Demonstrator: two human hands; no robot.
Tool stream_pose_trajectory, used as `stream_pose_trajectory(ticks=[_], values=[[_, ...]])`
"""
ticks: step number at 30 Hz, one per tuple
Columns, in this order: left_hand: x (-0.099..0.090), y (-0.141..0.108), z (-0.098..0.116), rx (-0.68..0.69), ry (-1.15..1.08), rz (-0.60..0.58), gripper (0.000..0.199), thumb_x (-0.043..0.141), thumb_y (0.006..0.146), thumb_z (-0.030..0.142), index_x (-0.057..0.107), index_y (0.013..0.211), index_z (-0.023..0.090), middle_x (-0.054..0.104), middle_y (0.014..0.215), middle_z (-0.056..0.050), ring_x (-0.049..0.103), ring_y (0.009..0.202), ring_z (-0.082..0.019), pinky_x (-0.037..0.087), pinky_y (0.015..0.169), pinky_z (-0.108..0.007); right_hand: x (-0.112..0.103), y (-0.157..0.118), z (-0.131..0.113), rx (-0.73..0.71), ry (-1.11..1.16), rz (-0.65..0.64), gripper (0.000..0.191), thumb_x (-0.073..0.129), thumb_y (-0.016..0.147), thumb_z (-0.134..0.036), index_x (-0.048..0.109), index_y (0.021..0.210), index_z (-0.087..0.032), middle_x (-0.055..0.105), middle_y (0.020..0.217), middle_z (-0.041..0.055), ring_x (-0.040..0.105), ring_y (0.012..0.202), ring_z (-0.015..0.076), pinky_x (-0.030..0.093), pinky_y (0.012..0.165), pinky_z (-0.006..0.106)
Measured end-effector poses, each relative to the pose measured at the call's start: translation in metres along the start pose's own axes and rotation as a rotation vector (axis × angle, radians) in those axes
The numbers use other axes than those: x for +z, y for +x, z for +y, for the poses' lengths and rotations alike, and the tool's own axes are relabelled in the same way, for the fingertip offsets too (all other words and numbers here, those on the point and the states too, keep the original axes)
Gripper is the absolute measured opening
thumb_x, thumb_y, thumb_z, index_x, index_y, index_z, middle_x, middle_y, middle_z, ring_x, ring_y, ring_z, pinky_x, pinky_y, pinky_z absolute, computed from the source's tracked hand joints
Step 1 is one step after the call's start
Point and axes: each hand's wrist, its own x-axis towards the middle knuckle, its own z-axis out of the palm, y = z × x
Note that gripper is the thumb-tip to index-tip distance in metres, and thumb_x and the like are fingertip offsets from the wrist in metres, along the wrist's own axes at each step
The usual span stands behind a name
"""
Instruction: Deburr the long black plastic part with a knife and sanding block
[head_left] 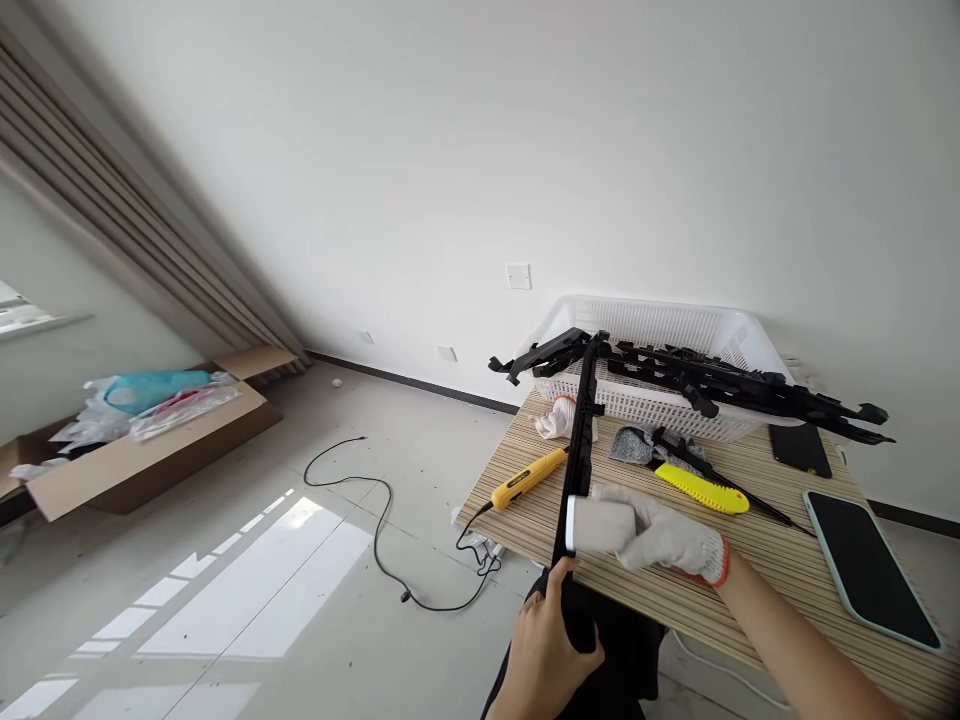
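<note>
My bare left hand [551,650] is nearest, with the fingers bent around the lower part of a long black strip [579,440]. My gloved right hand [667,535] is closed on a pale block [602,525], beside this strip. The strip reaches across the tabletop [517,527] to a white basket [645,408], which carries other black parts [720,382].

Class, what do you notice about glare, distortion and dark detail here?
Head view, lower left: window-shaped glare on the glossy floor; head view, upper left: the curtain slants steeply, likely wide-angle distortion; head view, right of centre: the black strip is too dark to show much fine detail.
</note>
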Motion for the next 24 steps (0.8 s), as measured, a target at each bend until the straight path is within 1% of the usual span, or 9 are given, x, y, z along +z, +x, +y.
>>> stream_pose_trajectory(ticks=[4, 9, 10, 13, 15, 17, 21, 22, 24], values=[[0.003, 0.0, -0.001, 0.009, -0.025, 0.001, 0.061, 0.061, 0.071, 0.026, 0.045, 0.129, 0.021, 0.059, 0.067, 0.002, 0.064, 0.074, -0.026, 0.049, 0.077, -0.038, -0.003, -0.002, -0.002, -0.149, 0.004, 0.246, 0.064, 0.073, 0.068, -0.017, 0.057, 0.129, -0.029, 0.065, 0.101, 0.0005, 0.057, 0.078, 0.0132, 0.043, 0.068, 0.024], [0.008, 0.001, -0.005, 0.004, 0.001, 0.025, 0.065, 0.063, 0.068, 0.026, 0.045, 0.13, 0.018, 0.064, 0.075, -0.002, 0.063, 0.076, -0.027, 0.049, 0.074, -0.039, -0.001, -0.007, -0.002, 0.083, -0.036, -0.123, 0.076, 0.083, 0.05, -0.011, 0.061, 0.122, -0.026, 0.066, 0.097, 0.0009, 0.058, 0.075, 0.0148, 0.044, 0.065, 0.026], [0.008, 0.001, -0.005, 0.006, 0.001, 0.022, 0.065, 0.063, 0.068, 0.027, 0.045, 0.13, 0.018, 0.064, 0.074, -0.002, 0.063, 0.075, -0.027, 0.049, 0.074, -0.039, 0.0, -0.005, -0.003, 0.068, -0.038, -0.077, 0.077, 0.083, 0.051, -0.012, 0.06, 0.124, -0.025, 0.066, 0.097, 0.0011, 0.058, 0.075, 0.0148, 0.044, 0.065, 0.025], [0.008, 0.001, -0.007, 0.015, -0.022, -0.008, 0.062, 0.062, 0.069, 0.027, 0.045, 0.128, 0.02, 0.063, 0.072, 0.0, 0.063, 0.071, -0.025, 0.05, 0.074, -0.038, 0.0, 0.002, -0.01, -0.092, -0.013, 0.305, 0.082, 0.078, 0.063, -0.02, 0.046, 0.138, -0.032, 0.064, 0.098, 0.0003, 0.054, 0.067, 0.0114, 0.041, 0.056, 0.022], [0.008, 0.002, -0.007, 0.024, -0.026, -0.006, 0.061, 0.061, 0.07, 0.027, 0.044, 0.128, 0.021, 0.064, 0.074, 0.0, 0.063, 0.071, -0.025, 0.05, 0.074, -0.039, -0.002, 0.004, -0.014, -0.159, 0.025, 0.45, 0.087, 0.076, 0.067, -0.022, 0.037, 0.144, -0.036, 0.064, 0.102, -0.0001, 0.051, 0.062, 0.0097, 0.038, 0.052, 0.021], [0.008, 0.002, -0.008, 0.041, -0.027, 0.012, 0.061, 0.061, 0.07, 0.027, 0.044, 0.128, 0.02, 0.066, 0.078, -0.002, 0.064, 0.074, -0.026, 0.051, 0.076, -0.039, -0.003, 0.002, -0.014, -0.147, 0.042, 0.379, 0.089, 0.078, 0.064, -0.021, 0.038, 0.143, -0.035, 0.065, 0.101, 0.0003, 0.052, 0.064, 0.0105, 0.039, 0.054, 0.023], [0.009, 0.002, -0.009, 0.061, -0.038, 0.042, 0.06, 0.061, 0.069, 0.026, 0.045, 0.127, 0.021, 0.069, 0.085, -0.004, 0.066, 0.078, -0.026, 0.052, 0.075, -0.039, -0.001, -0.008, -0.008, 0.013, 0.01, -0.002, 0.077, 0.083, 0.054, -0.014, 0.061, 0.126, -0.025, 0.068, 0.096, 0.0042, 0.058, 0.075, 0.0183, 0.043, 0.061, 0.029], [0.009, 0.002, -0.009, 0.064, -0.038, 0.041, 0.06, 0.061, 0.069, 0.026, 0.044, 0.127, 0.021, 0.069, 0.086, -0.004, 0.066, 0.078, -0.026, 0.052, 0.075, -0.039, 0.0, -0.008, -0.008, 0.021, 0.012, -0.008, 0.075, 0.083, 0.054, -0.013, 0.062, 0.126, -0.025, 0.068, 0.095, 0.0045, 0.059, 0.075, 0.0187, 0.043, 0.061, 0.029], [0.009, 0.002, -0.008, 0.069, -0.033, 0.04, 0.06, 0.06, 0.07, 0.025, 0.044, 0.127, 0.02, 0.069, 0.087, -0.004, 0.066, 0.079, -0.025, 0.052, 0.076, -0.039, 0.0, -0.004, -0.011, -0.031, 0.033, 0.151, 0.08, 0.081, 0.058, -0.015, 0.055, 0.134, -0.027, 0.067, 0.095, 0.0033, 0.057, 0.069, 0.016, 0.042, 0.058, 0.028]])
